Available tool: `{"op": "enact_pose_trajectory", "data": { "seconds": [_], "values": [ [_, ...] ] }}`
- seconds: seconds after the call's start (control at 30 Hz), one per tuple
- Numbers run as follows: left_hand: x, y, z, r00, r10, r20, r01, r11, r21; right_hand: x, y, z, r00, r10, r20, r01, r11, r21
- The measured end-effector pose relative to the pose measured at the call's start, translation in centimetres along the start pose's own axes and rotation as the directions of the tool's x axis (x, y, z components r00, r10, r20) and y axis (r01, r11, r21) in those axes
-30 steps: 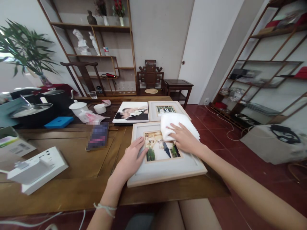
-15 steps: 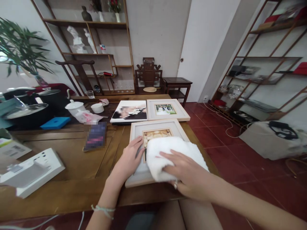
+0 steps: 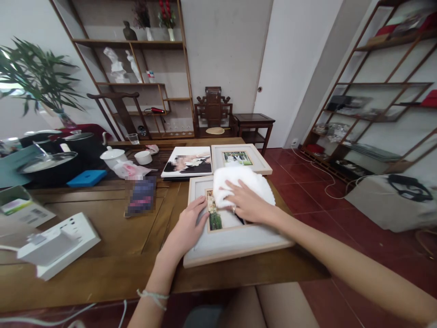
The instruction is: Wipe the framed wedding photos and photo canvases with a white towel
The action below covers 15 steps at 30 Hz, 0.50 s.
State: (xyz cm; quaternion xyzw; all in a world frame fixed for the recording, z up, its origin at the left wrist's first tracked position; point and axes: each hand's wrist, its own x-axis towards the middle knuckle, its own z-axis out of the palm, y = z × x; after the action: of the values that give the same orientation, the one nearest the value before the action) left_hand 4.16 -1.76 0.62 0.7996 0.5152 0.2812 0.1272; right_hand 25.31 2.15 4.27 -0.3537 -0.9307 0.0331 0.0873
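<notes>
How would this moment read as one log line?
left hand: on left side of near frame | right hand: on white cloth, which partly covers that frame's photo | behind: second frame

- We see a plain white cloth (image 3: 249,180) and a beige frame (image 3: 239,253) by the near right corner of the brown table (image 3: 126,243).
- We spot a blue box (image 3: 87,177).
- We find dark red tiles (image 3: 302,180) past the table's right edge.
</notes>
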Motion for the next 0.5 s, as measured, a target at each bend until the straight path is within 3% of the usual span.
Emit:
{"op": "enact_pose_trajectory", "data": {
  "seconds": [0.1,0.17,0.3,0.4,0.5],
  "values": [
    [0.0,-0.1,0.2,1.000,0.000,0.009,0.000,1.000,0.014,-3.5,-3.2,-1.7,0.987,-0.105,0.123,0.083,0.981,0.173],
    [0.0,-0.1,0.2,1.000,-0.009,0.013,0.009,1.000,0.025,-5.9,-5.2,-3.2,0.977,-0.105,0.187,0.055,0.965,0.256],
    [-0.1,0.0,0.2,1.000,0.001,-0.001,-0.001,1.000,0.018,-8.3,-7.7,-4.5,0.971,-0.115,0.209,0.039,0.941,0.336],
    [-0.1,0.0,0.0,1.000,-0.002,0.002,0.002,1.000,0.009,-7.7,-7.3,-3.2,0.986,-0.065,0.152,0.018,0.956,0.293],
    [-0.1,0.0,-0.1,1.000,0.006,0.009,-0.006,1.000,-0.003,-5.8,-4.8,-1.1,0.997,0.058,0.058,-0.067,0.982,0.176]
  ]
}}
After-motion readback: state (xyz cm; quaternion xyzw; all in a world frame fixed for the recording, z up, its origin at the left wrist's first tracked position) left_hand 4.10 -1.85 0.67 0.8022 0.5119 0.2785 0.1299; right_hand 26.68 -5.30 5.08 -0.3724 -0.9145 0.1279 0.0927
